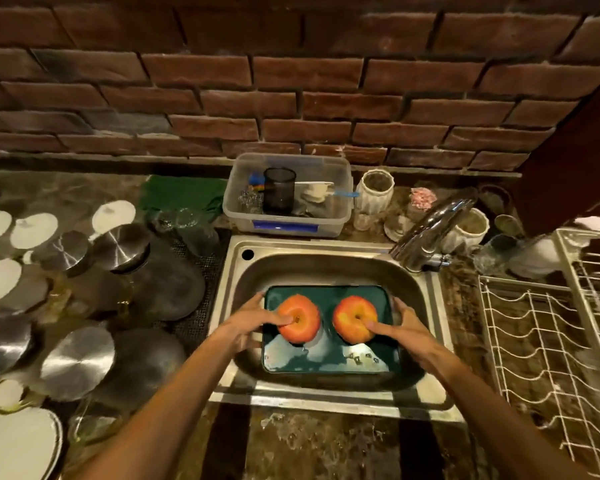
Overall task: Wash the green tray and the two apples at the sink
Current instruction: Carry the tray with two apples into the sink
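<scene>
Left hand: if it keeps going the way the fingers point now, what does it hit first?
The left hand points up and right; its thumb already touches the left apple on the green tray. Pushing on, it would press into that apple first. Past it stands the right apple, though depth is unclear.

The fingers of the left hand (257, 323) are hidden under the green tray (329, 362); those of the right hand (404, 325) are tucked behind its other edge; the white plate (18, 445) is cut off by the corner; the dish rack (551, 341) is blurred and cut off; small things inside the plastic box (288, 216) cannot be told.
</scene>
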Demonstrator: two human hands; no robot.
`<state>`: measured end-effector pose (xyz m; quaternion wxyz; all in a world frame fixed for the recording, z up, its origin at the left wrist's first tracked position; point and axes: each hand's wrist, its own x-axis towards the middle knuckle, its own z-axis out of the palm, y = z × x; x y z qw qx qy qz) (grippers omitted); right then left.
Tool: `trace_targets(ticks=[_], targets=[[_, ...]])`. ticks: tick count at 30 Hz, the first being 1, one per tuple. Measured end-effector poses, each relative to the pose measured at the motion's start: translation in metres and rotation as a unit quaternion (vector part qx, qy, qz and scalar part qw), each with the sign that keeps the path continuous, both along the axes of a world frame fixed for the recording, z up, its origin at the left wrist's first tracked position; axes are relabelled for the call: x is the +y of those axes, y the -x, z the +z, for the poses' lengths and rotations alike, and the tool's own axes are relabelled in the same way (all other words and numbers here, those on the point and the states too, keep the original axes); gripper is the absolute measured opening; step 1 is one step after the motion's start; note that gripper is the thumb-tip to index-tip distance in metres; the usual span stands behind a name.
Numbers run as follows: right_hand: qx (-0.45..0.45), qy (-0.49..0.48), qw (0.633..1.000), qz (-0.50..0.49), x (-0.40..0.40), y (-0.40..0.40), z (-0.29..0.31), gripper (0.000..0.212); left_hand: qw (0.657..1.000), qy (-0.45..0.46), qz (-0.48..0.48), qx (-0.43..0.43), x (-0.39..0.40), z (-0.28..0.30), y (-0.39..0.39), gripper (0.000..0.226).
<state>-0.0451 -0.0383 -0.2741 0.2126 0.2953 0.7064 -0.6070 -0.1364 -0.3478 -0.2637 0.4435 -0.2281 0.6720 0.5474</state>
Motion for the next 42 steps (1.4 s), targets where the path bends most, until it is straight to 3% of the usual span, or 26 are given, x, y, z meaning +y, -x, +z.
trace_targets(ticks=[4,10,24,26,35,38,42], targets=[[-0.032,-0.007,0.999,-0.009,0.004,0.012,-0.027,0.135,1.000,0.005,0.003,-0.012,0.007,-0.032,0.014,0.121],[-0.039,0.015,0.997,-0.058,0.003,0.027,-0.063,0.115,1.000,0.005,-0.013,-0.009,0.014,-0.070,0.037,0.119],[-0.043,0.042,0.991,-0.123,0.003,0.035,-0.126,0.096,0.999,0.009,-0.012,-0.031,0.019,-0.130,0.047,0.116],[-0.046,0.049,0.989,-0.129,0.003,0.034,-0.129,0.102,0.999,0.007,-0.014,-0.037,0.020,-0.136,0.047,0.119],[-0.042,0.034,0.993,-0.104,0.004,0.031,-0.135,0.094,0.998,0.011,-0.028,-0.053,0.018,-0.148,0.045,0.126],[-0.042,0.025,0.995,-0.090,0.006,0.031,-0.136,0.090,0.998,0.006,-0.029,-0.064,0.018,-0.150,0.045,0.115],[-0.044,0.025,0.996,-0.079,0.007,0.034,-0.135,0.091,0.997,0.009,-0.038,-0.067,0.016,-0.151,0.043,0.071]])
